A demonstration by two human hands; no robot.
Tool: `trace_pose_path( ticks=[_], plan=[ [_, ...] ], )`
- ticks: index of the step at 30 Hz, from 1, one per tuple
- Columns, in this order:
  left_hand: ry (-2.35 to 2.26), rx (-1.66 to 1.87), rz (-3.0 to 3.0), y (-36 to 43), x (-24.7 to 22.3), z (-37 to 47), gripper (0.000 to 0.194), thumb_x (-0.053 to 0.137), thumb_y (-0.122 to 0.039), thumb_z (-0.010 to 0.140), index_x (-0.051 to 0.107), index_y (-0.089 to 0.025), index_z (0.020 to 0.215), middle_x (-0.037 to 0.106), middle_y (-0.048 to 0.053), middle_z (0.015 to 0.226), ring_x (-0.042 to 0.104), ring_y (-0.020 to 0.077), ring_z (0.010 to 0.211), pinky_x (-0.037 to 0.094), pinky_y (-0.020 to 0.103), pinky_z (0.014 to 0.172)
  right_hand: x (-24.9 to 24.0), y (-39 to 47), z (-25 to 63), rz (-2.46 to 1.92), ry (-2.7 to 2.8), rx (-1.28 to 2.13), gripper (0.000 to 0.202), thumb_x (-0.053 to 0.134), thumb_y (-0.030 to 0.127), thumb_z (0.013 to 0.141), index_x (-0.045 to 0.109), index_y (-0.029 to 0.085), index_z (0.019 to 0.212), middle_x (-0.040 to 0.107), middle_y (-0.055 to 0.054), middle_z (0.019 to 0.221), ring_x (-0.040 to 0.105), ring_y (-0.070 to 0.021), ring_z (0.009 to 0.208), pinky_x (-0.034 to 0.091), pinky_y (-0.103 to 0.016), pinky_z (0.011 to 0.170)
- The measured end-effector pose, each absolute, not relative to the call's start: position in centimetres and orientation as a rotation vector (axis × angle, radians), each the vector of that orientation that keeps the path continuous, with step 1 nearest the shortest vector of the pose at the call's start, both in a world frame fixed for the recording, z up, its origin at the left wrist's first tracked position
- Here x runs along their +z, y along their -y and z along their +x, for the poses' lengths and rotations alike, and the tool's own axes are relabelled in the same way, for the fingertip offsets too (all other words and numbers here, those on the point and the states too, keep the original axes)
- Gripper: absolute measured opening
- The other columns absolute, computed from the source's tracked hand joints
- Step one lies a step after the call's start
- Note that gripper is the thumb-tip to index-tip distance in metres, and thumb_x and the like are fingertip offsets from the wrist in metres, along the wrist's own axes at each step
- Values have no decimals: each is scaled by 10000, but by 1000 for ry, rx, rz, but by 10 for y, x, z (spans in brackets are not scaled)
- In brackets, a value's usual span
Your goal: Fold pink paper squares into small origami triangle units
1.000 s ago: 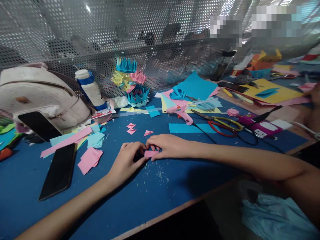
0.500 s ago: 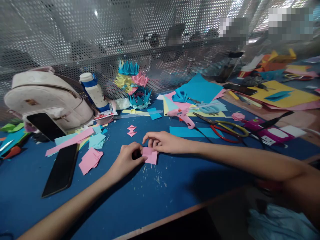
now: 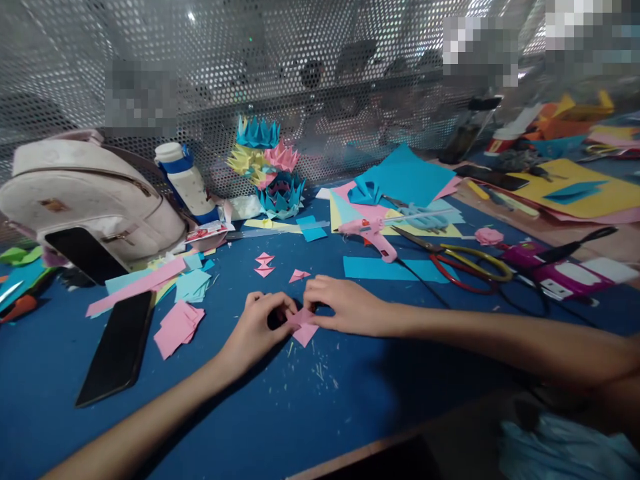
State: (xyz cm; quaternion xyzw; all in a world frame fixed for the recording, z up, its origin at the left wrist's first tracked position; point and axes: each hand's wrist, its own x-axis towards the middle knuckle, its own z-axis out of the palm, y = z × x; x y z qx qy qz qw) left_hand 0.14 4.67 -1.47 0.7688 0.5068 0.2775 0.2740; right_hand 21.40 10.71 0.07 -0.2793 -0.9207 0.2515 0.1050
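Off-white, one backpack (image 3: 90, 193) stands toward the left of the blue table (image 3: 225, 413), with one phone (image 3: 84, 255) propped upright against it and one dark smartphone (image 3: 117, 347) lying flat nearer the person. Beside these are one long pink strip (image 3: 137, 285), one loose stack of pink squares (image 3: 179, 327), too overlapped to count, one stack of pale-blue squares (image 3: 193, 287) and one blue-and-white bottle (image 3: 184, 179).

From the lower left, the left forearm slants up and inward; the left hand (image 3: 263, 320) rests low, its fingers bent and its thumb pressing the left side of one pink paper square (image 3: 305, 335). Four spiky paper flowers (image 3: 280, 195), two blue, one yellow and one pink, can be made out behind. Three small folded pink pieces (image 3: 299, 275) lie beyond the hands, two set one above the other, one apart to their right.

That square sits on the table between the hands, a corner pointing toward the person. Nearly level, the right forearm reaches in from the right edge; the right hand (image 3: 345, 307) pinches the square's right side, fingers curled. Farther right are one pink glue gun (image 3: 371, 235), one blue strip (image 3: 395, 269), one pair of red-and-yellow-handled scissors (image 3: 467, 262) and one pink paper rose (image 3: 489, 237).
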Motion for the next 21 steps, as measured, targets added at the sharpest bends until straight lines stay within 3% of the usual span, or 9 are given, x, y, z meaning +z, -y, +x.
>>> trace_pose_path(
  ticks=[8, 13, 16, 21],
  plan=[
    [-1275, 778, 2128, -50, -14, -6, 178, 706, -109, 844, 616, -224, 946, 679, -41, 849, 585, 164, 799, 369, 352, 854, -4, -112, 214, -747, 2762, 922, 309, 568, 325, 961, 604, 168, 698, 578, 22, 669, 511, -129, 711, 325, -278, 727],
    [-1183, 748, 2195, -50, -13, -10, 313, 755, -70, 819, 599, -249, 1024, 650, -71, 811, 575, 154, 786, 350, 323, 835, -5, -111, 213, -697, 2705, 904, 161, 610, 328, 938, 632, 176, 890, 632, 10, 810, 551, -137, 785, 336, -276, 737],
    [-1162, 757, 2225, -51, -14, -12, 359, 742, -75, 843, 565, -251, 1102, 656, -64, 853, 573, 153, 802, 338, 321, 849, -8, -114, 213, -632, 2683, 896, 148, 633, 310, 931, 618, 172, 879, 632, 12, 820, 552, -128, 772, 352, -271, 735],
    [-1138, 794, 2283, -47, -16, -17, 179, 675, -127, 922, 576, -230, 1030, 661, -43, 884, 567, 154, 822, 311, 343, 896, -17, -122, 217, -369, 2668, 750, 207, 568, 342, 988, 646, 166, 914, 669, -22, 864, 569, -139, 807, 389, -276, 745]
  ],
)
